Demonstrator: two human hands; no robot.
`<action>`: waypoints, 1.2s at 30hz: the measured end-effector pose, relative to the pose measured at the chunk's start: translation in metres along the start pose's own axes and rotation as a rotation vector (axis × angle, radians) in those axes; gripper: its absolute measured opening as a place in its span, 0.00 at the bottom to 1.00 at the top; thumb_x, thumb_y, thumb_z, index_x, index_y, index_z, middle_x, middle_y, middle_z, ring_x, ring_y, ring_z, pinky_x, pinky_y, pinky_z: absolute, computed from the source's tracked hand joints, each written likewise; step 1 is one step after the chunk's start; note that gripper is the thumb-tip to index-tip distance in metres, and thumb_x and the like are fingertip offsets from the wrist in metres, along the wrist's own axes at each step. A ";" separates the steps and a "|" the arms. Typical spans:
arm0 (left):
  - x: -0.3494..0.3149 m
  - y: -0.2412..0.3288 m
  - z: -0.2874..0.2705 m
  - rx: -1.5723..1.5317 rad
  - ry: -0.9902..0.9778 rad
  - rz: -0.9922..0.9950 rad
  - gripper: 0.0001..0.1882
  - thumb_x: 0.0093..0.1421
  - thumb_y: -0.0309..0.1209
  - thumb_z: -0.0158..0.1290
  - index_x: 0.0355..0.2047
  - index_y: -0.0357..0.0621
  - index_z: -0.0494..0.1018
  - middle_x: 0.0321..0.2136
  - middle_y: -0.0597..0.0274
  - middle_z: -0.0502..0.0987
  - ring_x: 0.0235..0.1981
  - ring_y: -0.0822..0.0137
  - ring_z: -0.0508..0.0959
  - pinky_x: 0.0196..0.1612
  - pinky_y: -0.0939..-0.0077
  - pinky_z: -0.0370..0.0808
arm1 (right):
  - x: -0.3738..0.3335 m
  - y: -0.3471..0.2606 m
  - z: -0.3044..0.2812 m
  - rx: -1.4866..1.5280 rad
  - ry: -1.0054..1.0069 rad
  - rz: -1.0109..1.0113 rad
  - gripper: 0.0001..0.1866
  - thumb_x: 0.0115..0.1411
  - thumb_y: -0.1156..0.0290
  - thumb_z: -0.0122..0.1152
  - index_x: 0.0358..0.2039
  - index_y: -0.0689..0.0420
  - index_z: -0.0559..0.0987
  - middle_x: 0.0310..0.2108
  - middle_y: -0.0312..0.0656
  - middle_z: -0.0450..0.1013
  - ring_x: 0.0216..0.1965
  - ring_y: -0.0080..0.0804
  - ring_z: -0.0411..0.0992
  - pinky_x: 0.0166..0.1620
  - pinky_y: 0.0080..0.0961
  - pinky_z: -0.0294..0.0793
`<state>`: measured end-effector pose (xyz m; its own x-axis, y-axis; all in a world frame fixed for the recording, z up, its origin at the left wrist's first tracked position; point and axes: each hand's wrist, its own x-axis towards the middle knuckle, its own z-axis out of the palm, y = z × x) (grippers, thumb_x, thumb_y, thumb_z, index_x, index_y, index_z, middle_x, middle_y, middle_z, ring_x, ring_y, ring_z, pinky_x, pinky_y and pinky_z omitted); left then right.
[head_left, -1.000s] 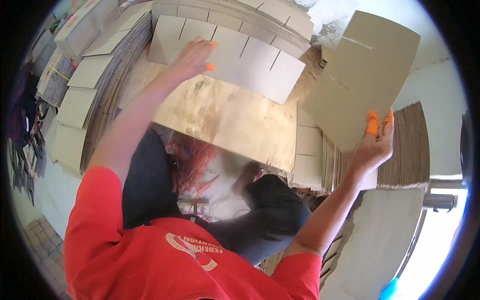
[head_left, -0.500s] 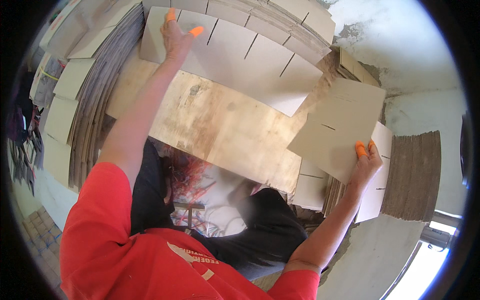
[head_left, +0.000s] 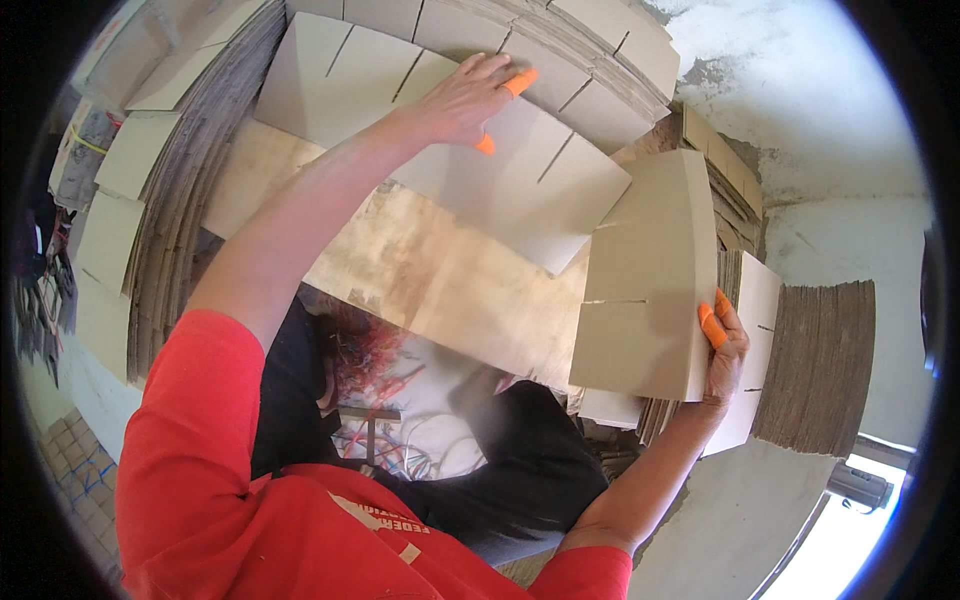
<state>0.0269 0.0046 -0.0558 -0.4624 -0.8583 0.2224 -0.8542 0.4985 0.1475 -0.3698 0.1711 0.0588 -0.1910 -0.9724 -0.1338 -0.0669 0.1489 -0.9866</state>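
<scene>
Currently, the slotted cardboard sheet lies over the wooden counter toward twelve o'clock, beneath the left hand, whose grip is spread apart. At three o'clock, the right hand clamps a second sheet by one edge; that one-sided hold could let it crease or slip.

A slotted cardboard sheet lies beside a held panel.

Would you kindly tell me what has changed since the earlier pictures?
The left hand has moved rightward over the slotted board, whose right end has swung slightly downward in view. The right hand has brought its cardboard piece lower and leftward, keeping its grip. The left-side stack stays put.
</scene>
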 end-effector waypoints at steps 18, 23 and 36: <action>0.030 -0.004 -0.052 -0.507 0.060 0.187 0.08 0.48 0.23 0.59 0.26 0.35 0.70 0.19 0.55 0.71 0.23 0.60 0.72 0.28 0.65 0.66 | -0.039 -0.038 -0.020 -0.135 0.405 -0.395 0.21 0.57 0.80 0.61 0.52 0.70 0.74 0.42 0.45 0.76 0.39 0.25 0.75 0.44 0.20 0.75; 0.043 0.012 -0.037 -0.029 0.197 0.156 0.05 0.50 0.22 0.56 0.23 0.40 0.70 0.19 0.54 0.67 0.29 0.57 0.72 0.30 0.64 0.67 | -0.038 -0.034 0.010 -0.122 0.422 -0.468 0.21 0.55 0.80 0.63 0.50 0.71 0.75 0.43 0.44 0.76 0.40 0.23 0.73 0.46 0.19 0.73; 0.060 0.020 -0.028 0.172 0.154 0.093 0.08 0.58 0.23 0.52 0.39 0.40 0.70 0.29 0.50 0.72 0.40 0.52 0.74 0.42 0.60 0.74 | -0.038 -0.029 0.022 -0.178 0.423 -0.492 0.23 0.57 0.79 0.61 0.52 0.73 0.73 0.40 0.44 0.76 0.39 0.22 0.73 0.47 0.17 0.73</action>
<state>-0.0114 -0.0331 -0.0123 -0.5108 -0.7741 0.3739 -0.8435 0.5353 -0.0443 -0.3386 0.2001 0.0900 -0.4615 -0.7860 0.4115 -0.3975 -0.2315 -0.8879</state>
